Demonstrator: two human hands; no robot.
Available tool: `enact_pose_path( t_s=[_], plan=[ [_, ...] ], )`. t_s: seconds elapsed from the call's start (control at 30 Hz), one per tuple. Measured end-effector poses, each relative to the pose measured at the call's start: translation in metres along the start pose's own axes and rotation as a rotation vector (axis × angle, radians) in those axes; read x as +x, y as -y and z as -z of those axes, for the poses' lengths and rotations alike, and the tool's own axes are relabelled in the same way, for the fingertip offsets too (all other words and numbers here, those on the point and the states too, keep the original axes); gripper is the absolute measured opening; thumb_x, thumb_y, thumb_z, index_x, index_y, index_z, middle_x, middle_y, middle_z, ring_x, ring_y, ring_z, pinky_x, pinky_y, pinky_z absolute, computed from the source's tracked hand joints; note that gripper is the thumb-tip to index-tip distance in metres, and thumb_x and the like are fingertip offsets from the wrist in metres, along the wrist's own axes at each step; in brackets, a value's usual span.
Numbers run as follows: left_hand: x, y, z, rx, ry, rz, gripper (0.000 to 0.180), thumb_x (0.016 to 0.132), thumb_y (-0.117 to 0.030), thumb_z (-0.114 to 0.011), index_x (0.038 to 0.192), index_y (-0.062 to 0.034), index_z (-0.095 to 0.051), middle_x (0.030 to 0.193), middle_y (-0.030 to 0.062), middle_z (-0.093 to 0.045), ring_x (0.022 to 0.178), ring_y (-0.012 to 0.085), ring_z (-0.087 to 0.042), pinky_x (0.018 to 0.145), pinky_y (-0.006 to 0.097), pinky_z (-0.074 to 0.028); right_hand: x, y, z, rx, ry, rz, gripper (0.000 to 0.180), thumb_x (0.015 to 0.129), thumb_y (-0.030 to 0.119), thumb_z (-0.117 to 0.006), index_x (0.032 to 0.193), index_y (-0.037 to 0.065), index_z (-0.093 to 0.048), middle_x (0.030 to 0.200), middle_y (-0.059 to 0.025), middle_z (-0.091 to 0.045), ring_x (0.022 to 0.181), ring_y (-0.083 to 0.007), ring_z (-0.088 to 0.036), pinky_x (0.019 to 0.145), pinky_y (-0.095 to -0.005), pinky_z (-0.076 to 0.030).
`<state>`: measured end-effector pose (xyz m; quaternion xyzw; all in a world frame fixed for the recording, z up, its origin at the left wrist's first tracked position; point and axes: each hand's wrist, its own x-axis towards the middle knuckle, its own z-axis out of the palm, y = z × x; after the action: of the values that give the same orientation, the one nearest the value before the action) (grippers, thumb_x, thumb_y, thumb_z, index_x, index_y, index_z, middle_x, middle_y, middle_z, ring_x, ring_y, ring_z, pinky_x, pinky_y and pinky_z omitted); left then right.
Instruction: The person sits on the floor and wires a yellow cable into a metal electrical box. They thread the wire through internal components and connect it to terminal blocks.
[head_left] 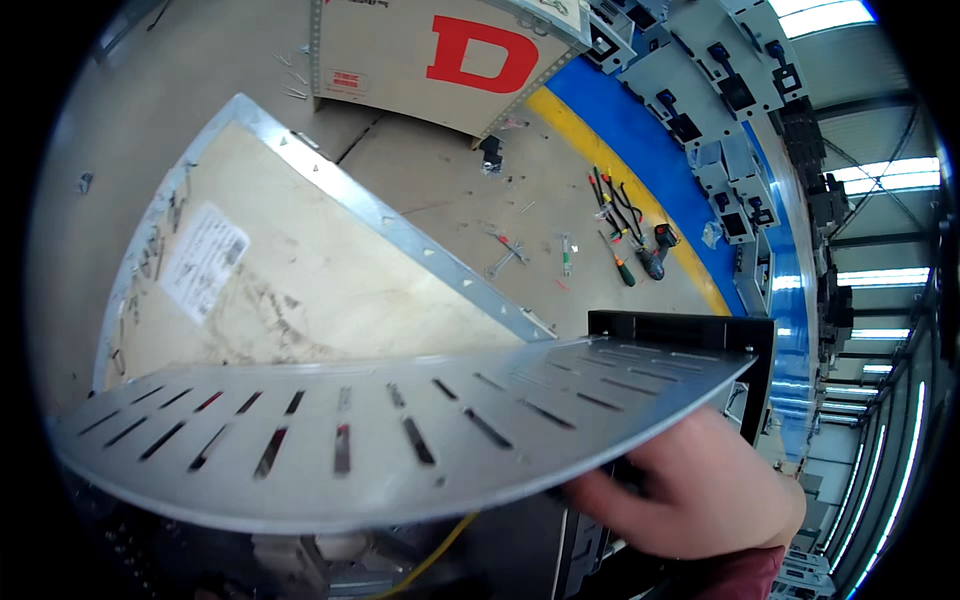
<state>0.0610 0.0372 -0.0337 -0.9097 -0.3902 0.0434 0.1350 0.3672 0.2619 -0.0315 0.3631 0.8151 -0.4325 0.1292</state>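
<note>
A grey slotted metal panel (370, 480) spans the near part of the view, its right end by a black frame (680, 325). My right hand (710, 485) comes in from the lower right and reaches under the panel's near edge. Its visible fingers are curled; their tips are blurred and partly hidden by the panel, so whatever they grip does not show. Below the panel, a yellow cable (435, 555) runs among dark machine parts. My left hand is not in view.
A pale board with metal edging (290, 260) lies beyond the panel. On the floor are a cordless drill (652, 262), a green-handled screwdriver (625, 272), pliers and wrenches (508, 252). A crate with a red letter (390, 60) stands farther off. Grey equipment housings (690, 90) line the blue floor.
</note>
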Motion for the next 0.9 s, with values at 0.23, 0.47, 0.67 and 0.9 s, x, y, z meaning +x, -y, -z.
enact_pose_path(
  t_s=[0.23,0.47,0.67,0.9],
  plan=[
    [-0.011,-0.003,0.019,-0.246,0.109,-0.003,0.023,0.101,-0.011,-0.081,0.121,-0.008,-0.091,0.107,0.0103,-0.08,0.101,0.034,-0.08,0.085,0.04,-0.062,0.007,0.019,-0.005,0.071,0.006,-0.208,0.017,0.109,0.011,-0.08,0.115,-0.006,-0.08,0.093,-0.0066,-0.073,0.081,-0.0075,-0.066,0.071,-0.0285,-0.055],
    [-0.008,-0.015,-0.026,-0.284,-0.285,0.063,0.028,0.072,-0.018,-0.075,0.091,0.0023,-0.079,0.085,0.0044,-0.059,0.077,0.0209,-0.057,0.068,0.035,-0.043,0.01,0.011,-0.012,-0.063,-0.098,-0.107,0.03,0.098,0.023,-0.078,0.109,-0.005,-0.082,0.103,-0.0217,-0.083,0.097,-0.036,-0.081,0.094,-0.0434,-0.063],
    [-0.015,-0.016,-0.024,-0.31,-0.232,0.052,0.018,0.072,-0.019,-0.075,0.08,-0.0034,-0.071,0.085,0.0039,-0.054,0.081,0.0217,-0.056,0.073,0.034,-0.046,0.014,0.008,-0.016,-0.093,-0.106,-0.119,0.026,0.098,0.023,-0.08,0.105,-0.003,-0.081,0.094,-0.0174,-0.08,0.087,-0.03,-0.078,0.087,-0.0408,-0.062],
    [-0.014,-0.015,-0.022,-0.308,-0.153,0.012,0.022,0.075,-0.015,-0.076,0.09,0.0005,-0.078,0.087,0.0044,-0.059,0.084,0.022,-0.06,0.074,0.034,-0.048,0.016,0.001,-0.018,-0.066,-0.098,-0.079,0.027,0.103,0.024,-0.079,0.103,-0.003,-0.081,0.087,-0.0146,-0.078,0.08,-0.0226,-0.073,0.081,-0.0388,-0.06]
  ],
)
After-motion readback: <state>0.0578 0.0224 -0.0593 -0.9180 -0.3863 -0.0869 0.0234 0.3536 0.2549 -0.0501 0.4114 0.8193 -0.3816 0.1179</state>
